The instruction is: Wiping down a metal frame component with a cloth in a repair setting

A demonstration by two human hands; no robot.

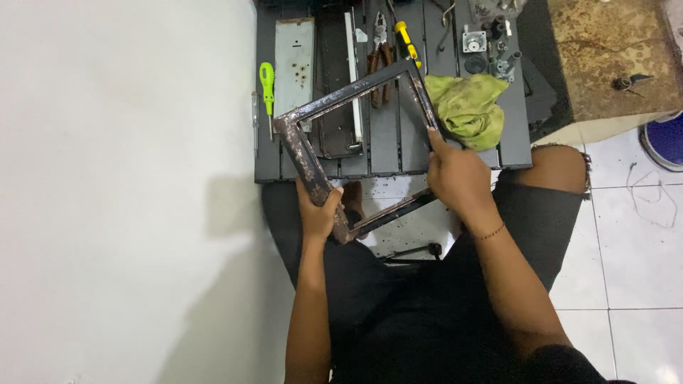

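Rusty dark rectangular metal frame (302, 149), tilted, open-centred; raised above the slatted black board, over the lap

- A plain white wall (121, 178) fills everything left of the black slatted bench (398, 153)
- White tiled floor (626, 242) lies right of it
- A rusty brown tabletop (612, 57) stands just beyond its right end

The frame (356, 153) is dark metal, rust-flaked and rough. At one o'clock lies a crumpled, matt green cloth (469, 108); at eleven, a glossy green plastic-handled screwdriver (267, 84). The floor tiles (626, 235) look smooth, glossy.
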